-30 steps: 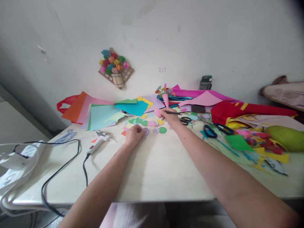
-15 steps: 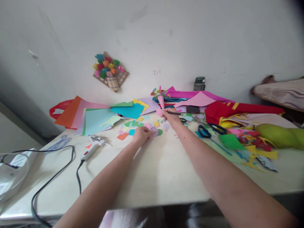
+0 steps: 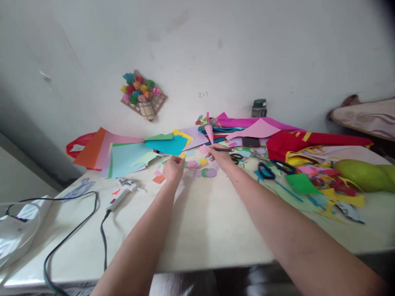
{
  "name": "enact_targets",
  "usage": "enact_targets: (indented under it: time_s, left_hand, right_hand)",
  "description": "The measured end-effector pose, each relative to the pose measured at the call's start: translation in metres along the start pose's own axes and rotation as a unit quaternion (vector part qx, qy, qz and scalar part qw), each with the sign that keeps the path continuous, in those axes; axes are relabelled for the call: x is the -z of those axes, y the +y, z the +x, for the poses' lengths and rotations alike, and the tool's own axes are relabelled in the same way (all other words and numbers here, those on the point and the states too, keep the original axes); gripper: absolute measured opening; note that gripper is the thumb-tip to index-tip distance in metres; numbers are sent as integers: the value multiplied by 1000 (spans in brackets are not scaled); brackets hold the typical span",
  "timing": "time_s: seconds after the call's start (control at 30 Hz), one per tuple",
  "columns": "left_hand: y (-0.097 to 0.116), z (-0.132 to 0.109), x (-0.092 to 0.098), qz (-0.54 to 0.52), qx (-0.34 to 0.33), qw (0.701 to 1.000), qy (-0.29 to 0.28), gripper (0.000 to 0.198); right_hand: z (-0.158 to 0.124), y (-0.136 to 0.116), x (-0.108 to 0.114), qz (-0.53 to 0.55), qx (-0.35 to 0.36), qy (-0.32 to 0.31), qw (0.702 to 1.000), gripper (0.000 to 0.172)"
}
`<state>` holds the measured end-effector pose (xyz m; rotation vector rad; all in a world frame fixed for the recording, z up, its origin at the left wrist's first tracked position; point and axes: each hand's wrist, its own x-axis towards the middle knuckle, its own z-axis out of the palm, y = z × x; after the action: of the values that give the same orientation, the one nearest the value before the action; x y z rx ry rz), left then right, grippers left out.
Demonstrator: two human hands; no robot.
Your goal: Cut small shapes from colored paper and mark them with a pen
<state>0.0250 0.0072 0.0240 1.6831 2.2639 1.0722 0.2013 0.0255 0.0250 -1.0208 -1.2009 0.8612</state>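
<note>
My left hand [image 3: 173, 168] hovers at the left side of the small paper cutouts, fingers loosely bent, with no paper visible in them. To its right lie a purple paper circle [image 3: 211, 173] on a green one and pink paper circles [image 3: 193, 164]. My right hand [image 3: 218, 153] is closed around a dark pen-like stick [image 3: 226, 150], whose exact kind is unclear. A pink paper piece [image 3: 204, 149] is at its fingertips; whether they pinch it is hidden. Black-handled scissors [image 3: 236, 158] lie just right of that hand.
At the left are a glue gun [image 3: 119, 198] with its cord and a power strip [image 3: 26, 224]. Coloured paper sheets [image 3: 128, 158] lie along the back. A pink paper cone [image 3: 209, 133] with small flowers stands near the wall. Blue-handled scissors [image 3: 267, 170] and paper scraps [image 3: 300, 183] lie right.
My left hand has let go of the light purple circle, now on the table over the green one, and moved left and slightly away. The right hand has shifted slightly left and nearer.
</note>
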Motion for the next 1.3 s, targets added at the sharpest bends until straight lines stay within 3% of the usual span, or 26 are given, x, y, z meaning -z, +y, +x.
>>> enact_targets:
  time_s: [0.13, 0.33, 0.57, 0.83, 1.0, 1.2, 1.3]
  left_hand:
    - [-20, 5, -2, 71, -53, 995, 46, 19]
    - [-27, 3, -9, 105, -100, 987, 69, 18]
    - [-37, 9, -4, 119, -71, 990, 41, 22]
    - [-31, 8, -11, 154, -130, 979, 19, 27]
    - [-28, 5, -16, 185, -202, 961, -42, 39]
    - [-22, 3, -17, 286, -266, 920, -23, 36]
    - [-18, 1, -15, 297, -273, 914, -33, 30]
  right_hand:
    - [-3, 1, -3, -15, -14, -4, 1000, 11]
    - [-5, 4, -5, -43, -14, -6, 999, 12]
    - [-4, 9, -5, -49, -8, 17, 999, 13]
    - [-3, 19, -11, -64, -15, 6, 998, 14]
    - [-7, 15, -14, -66, -16, 0, 998, 13]
    - [-5, 13, -9, -68, -16, 13, 997, 14]
    - [-5, 12, -6, -69, -7, 22, 997, 14]
